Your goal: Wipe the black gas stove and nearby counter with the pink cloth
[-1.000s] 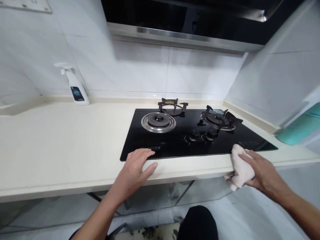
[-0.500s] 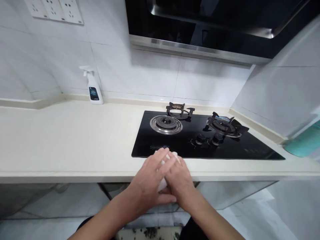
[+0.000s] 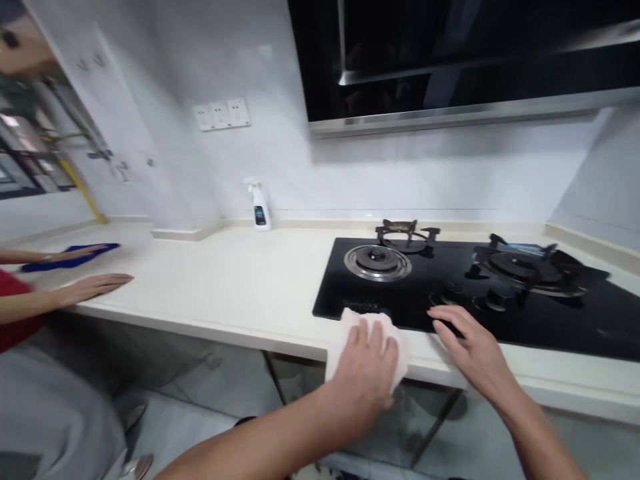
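My left hand [image 3: 367, 370] is closed on a white cloth [image 3: 345, 337], its fingers laid over it at the front edge of the counter. The cloth's upper edge meets the near edge of the black gas stove [image 3: 420, 303]. To the right, my right hand [image 3: 473, 343] holds nothing, and its fingers are apart just over the stove's front edge, below the control knobs [image 3: 453, 292]. A pan support [image 3: 407, 235] sits behind the left burner [image 3: 377, 260], off its ring. The right burner [image 3: 530, 267] has its support tilted over it.
On the pale counter [image 3: 210, 293], a white spray bottle [image 3: 260, 208] stands against the wall. At far left, another person's hand [image 3: 83, 252] rests on a blue cloth [image 3: 65, 261], the other on the counter edge. A black range hood [image 3: 440, 60] hangs above the stove.
My hands, pressed together round the white cloth before, have parted; the cloth is now spread under my left hand alone. The view has swung left, bringing another person's hands in.
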The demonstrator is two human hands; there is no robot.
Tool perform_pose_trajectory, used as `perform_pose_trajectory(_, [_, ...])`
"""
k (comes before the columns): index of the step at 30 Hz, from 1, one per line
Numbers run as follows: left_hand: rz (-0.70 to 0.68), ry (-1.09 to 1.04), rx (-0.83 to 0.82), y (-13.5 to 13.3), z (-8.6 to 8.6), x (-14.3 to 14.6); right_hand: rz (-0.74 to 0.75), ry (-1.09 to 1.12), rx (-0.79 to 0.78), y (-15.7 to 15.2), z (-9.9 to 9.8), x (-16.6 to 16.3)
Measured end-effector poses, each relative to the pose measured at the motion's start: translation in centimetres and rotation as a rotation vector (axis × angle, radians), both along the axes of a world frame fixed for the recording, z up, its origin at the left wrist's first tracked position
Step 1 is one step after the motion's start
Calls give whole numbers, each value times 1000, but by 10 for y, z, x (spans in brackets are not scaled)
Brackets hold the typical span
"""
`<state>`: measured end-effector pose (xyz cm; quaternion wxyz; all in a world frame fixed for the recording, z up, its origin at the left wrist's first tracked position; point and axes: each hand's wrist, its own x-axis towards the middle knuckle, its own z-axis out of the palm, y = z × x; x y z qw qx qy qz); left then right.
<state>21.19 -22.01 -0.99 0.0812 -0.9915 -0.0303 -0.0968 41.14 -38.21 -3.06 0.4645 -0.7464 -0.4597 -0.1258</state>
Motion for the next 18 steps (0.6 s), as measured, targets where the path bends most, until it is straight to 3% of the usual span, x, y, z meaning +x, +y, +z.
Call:
perform_pose_trajectory(4, [-66,-126,42,-15,4,13,-19,-67,-40,7,-26,13])
perform_pose_trajectory(8, [-159,-188,1,6,6,-1,-38,-154,-130,4,-34,18])
perform_pose_trajectory(14, [-73,-319,-135,91,-15,-60,-63,-130,-245,-7,-30,20])
perform_pose_trajectory(18, [20,-393,-96,159,-21,-110,-82,-94,-233,-7,-21,13])
